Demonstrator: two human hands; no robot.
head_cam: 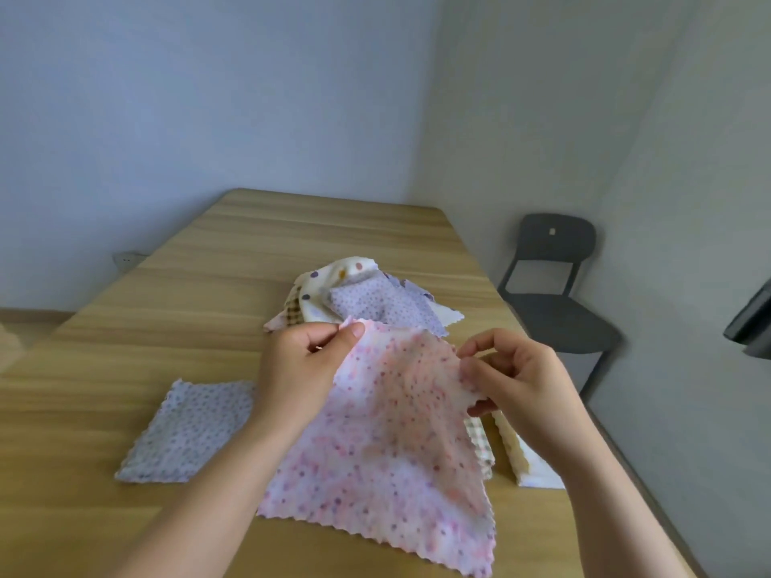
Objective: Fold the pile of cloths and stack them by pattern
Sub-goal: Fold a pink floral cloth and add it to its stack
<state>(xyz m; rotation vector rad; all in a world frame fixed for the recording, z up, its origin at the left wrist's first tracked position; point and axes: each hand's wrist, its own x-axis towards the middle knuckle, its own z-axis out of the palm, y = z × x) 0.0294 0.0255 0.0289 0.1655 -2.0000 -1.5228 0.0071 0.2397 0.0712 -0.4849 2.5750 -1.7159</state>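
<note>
- I see a folded lilac dotted cloth point(187, 431) lying near left on the wooden tabletop point(167, 306).
- Left hand point(300, 369) and right hand point(521, 377) each pinch the pink dotted cloth point(388, 444), zigzag-edged, centre near.
- Unfolded pile point(367, 302) beyond; grey chair point(550, 294) far right by the wall.

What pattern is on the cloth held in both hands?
The square pink cloth has small purple and pink dots; head view.

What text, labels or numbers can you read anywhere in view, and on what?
No text can be read anywhere in view.
On the chair, a small pale tag on the backrest: too small to read.
On the pink cloth and the pile: only dots and checks, no lettering.
</note>
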